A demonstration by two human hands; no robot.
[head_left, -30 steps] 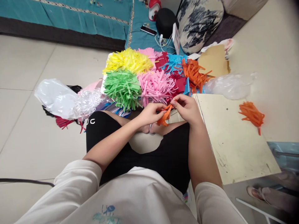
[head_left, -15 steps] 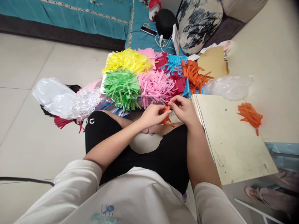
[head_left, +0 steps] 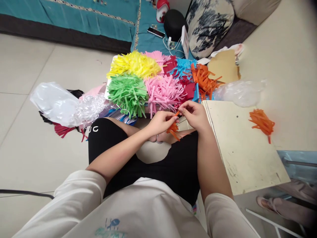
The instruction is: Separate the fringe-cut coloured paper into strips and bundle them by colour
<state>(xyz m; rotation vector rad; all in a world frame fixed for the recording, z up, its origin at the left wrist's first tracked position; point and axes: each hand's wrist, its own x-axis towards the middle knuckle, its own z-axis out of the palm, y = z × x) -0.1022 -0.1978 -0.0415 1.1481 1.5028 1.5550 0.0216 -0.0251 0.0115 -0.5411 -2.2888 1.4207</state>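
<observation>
Between my knees, my left hand (head_left: 162, 123) pinches an orange paper tassel (head_left: 174, 130), its fringe hanging below the fingers. My right hand (head_left: 193, 113) closes its fingertips on the tassel's narrow upper end, close against the left fingertips. Just beyond my hands, fringed paper lies in heaps: pink (head_left: 165, 91), green (head_left: 128, 92), yellow (head_left: 135, 66), blue (head_left: 184, 67) and orange (head_left: 203, 79). Another orange tassel (head_left: 262, 121) rests on the cream board to my right.
The cream board (head_left: 240, 148) stands beside my right arm. Clear plastic bags (head_left: 55, 104) and silvery shredded film (head_left: 90, 107) lie at the left. A brown cardboard piece (head_left: 223, 66) is at the back right. On the teal cover lie a phone (head_left: 156, 32) and white cables (head_left: 170, 49).
The tassel's fringe has swung down and slightly left under my left hand. Its narrow end now runs between both sets of fingertips. The view has shifted slightly.
</observation>
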